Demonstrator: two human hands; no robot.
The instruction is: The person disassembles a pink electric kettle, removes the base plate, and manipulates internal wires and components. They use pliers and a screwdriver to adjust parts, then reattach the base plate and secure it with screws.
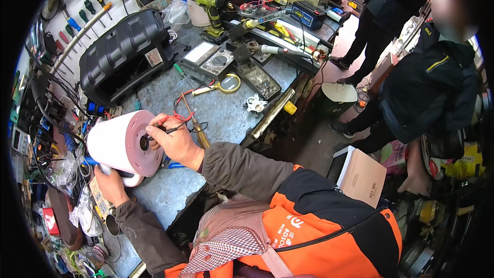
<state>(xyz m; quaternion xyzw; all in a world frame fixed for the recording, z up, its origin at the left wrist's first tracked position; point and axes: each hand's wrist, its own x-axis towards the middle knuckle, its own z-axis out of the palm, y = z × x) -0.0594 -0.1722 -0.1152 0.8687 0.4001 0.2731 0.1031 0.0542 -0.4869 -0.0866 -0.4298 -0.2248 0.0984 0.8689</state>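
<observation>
A white electric kettle point(109, 141) lies tilted on the bench at the left, its pinkish base facing right. The round connector point(144, 143) in that base shows dark rings. My left hand point(110, 186) is closed round the kettle's handle side, with its fingertips partly hidden. My right hand point(177, 144) pinches a black test probe point(167, 131) whose tip is at the connector; whether it touches, I cannot tell. Red leads point(177, 117) loop over that hand. Just beyond lies a screwdriver point(201, 135) with a wooden handle. An analog multimeter point(220, 62) rests farther back.
A magnifying glass point(229, 83), a white star-shaped part point(256, 104) and a tray of small parts point(260, 78) lie on the bench. Behind stand a large black case point(126, 54) and a green drill point(207, 1). Cables crowd the left; two people stand right.
</observation>
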